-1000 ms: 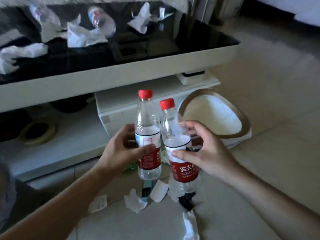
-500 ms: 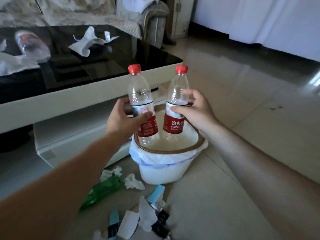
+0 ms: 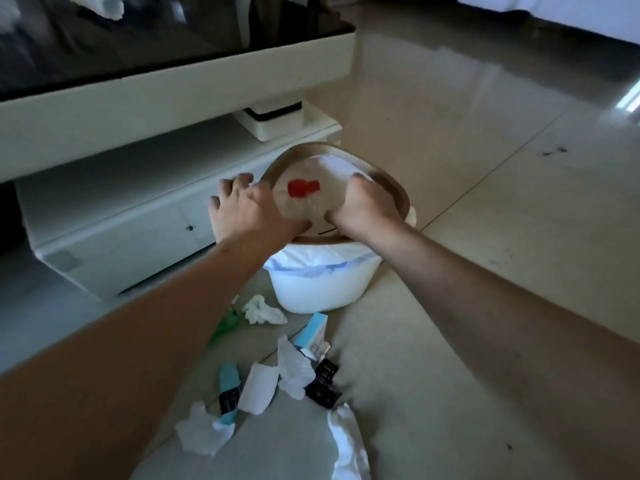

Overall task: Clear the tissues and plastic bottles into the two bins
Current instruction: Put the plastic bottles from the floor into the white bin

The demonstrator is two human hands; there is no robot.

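Two clear plastic bottles with red caps (image 3: pixel 302 188) are inside the white bin (image 3: pixel 318 292), which has a brown rim (image 3: pixel 393 190) and a white liner. My left hand (image 3: pixel 247 211) rests at the bin's left rim with fingers spread and nothing in it. My right hand (image 3: pixel 367 204) curls over the right side of the opening, beside the bottles; the blur hides whether it grips one. Crumpled tissues (image 3: pixel 263 310) (image 3: pixel 294 370) (image 3: pixel 202 434) lie on the floor in front of the bin. A green bottle (image 3: pixel 225 323) shows partly behind my left forearm.
The bin stands against the low coffee table (image 3: pixel 173 98) and its drawer unit (image 3: pixel 114 244). More tissue (image 3: pixel 104 3) lies on the dark tabletop. Small blue boxes (image 3: pixel 313 332) and black clips (image 3: pixel 323 381) are scattered among the floor tissues. Tiled floor extends to the right.
Both hands went down from holding the bottles upright above the bin to its rim. The bottles now sit inside the bin. My left hand has let go.
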